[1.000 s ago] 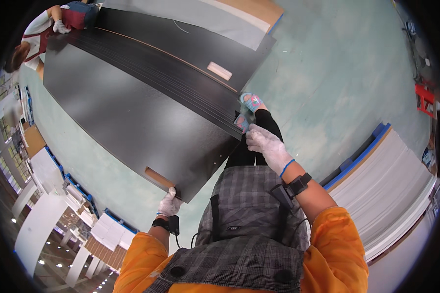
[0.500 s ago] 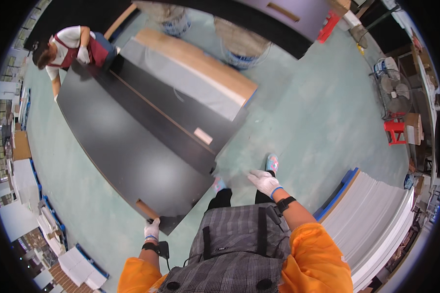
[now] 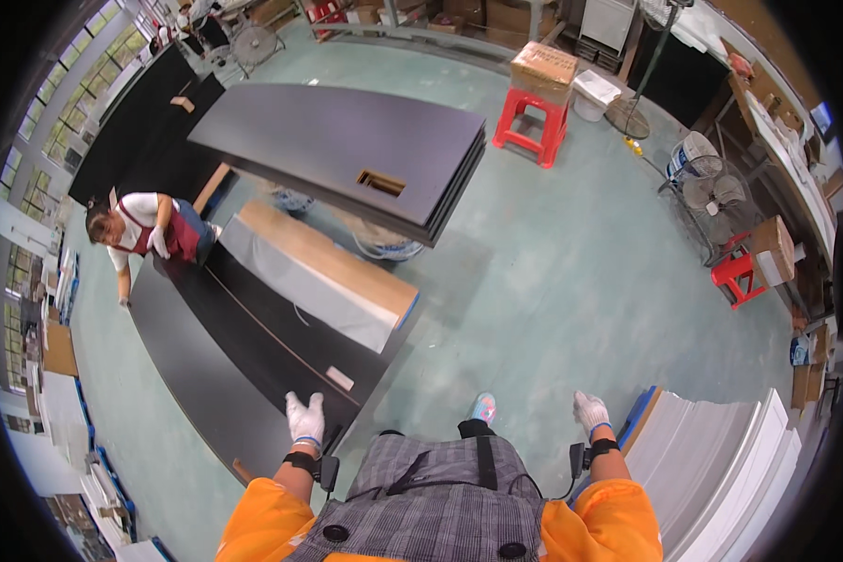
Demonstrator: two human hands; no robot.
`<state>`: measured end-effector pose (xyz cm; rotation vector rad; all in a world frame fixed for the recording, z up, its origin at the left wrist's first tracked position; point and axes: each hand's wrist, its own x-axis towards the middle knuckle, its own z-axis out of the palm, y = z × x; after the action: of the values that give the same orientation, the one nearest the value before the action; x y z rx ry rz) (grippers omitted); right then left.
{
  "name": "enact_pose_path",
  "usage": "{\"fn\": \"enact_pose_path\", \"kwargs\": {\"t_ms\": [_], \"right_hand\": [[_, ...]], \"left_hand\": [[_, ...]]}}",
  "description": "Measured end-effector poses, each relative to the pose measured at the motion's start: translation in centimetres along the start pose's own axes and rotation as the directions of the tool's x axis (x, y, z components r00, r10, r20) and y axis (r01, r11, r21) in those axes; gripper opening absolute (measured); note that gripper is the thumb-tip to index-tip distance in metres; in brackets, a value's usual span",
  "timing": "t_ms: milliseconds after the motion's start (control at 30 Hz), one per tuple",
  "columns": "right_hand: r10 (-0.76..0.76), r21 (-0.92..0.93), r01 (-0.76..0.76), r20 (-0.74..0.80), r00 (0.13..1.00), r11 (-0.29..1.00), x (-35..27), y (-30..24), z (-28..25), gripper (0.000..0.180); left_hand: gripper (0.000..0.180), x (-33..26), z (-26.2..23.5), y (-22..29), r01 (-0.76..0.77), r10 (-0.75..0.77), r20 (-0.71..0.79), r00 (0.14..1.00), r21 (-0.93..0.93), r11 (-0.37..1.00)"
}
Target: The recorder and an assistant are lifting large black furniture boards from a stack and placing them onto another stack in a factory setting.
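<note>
My left hand (image 3: 305, 417), in a white glove, has its fingers apart and holds nothing; it appears over the near end of a long dark grey panel (image 3: 206, 347). Whether it touches the panel I cannot tell. Beside it, another dark board (image 3: 272, 302) carries a small pale block (image 3: 340, 377). My right hand (image 3: 591, 410), also gloved, is held out over the floor near a stack of white panels (image 3: 693, 450), with its fingers loosely extended and nothing in them. At the far end of the grey panel a co-worker (image 3: 164, 229) in a dark red apron has one arm reaching down its side.
A stack of dark panels (image 3: 337, 140) with a rectangular cutout rests on buckets ahead. Wood-coloured boards (image 3: 337, 258) lie beside the dark ones. Red stools (image 3: 534, 126), one bearing a carton (image 3: 543, 70), and a floor fan (image 3: 712, 192) stand to the right.
My left hand has let go of the grey panel's near corner and lifted. My right hand has moved out to the right. The view has tilted up toward the far room.
</note>
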<state>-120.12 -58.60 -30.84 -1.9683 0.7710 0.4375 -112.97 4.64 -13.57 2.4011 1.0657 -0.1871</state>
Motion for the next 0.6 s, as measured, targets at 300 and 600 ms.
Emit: {"fn": "enact_pose_path", "kwargs": {"t_ms": [300,600], "right_hand": [[0.199,0.071,-0.208,0.108,0.974,0.976,8.5,-9.8,-1.9,0.033],[-0.248,-0.423,0.328,0.233,0.940,0.845,16.7,-38.1,-0.6,0.047]], "left_hand": [[0.084,2.8,2.4,20.9,-0.038,0.179,0.343,0.922,-0.379,0.925],[0.080,16.9,7.4,34.0,0.450,0.139,0.647,0.750,-0.653,0.609]]}}
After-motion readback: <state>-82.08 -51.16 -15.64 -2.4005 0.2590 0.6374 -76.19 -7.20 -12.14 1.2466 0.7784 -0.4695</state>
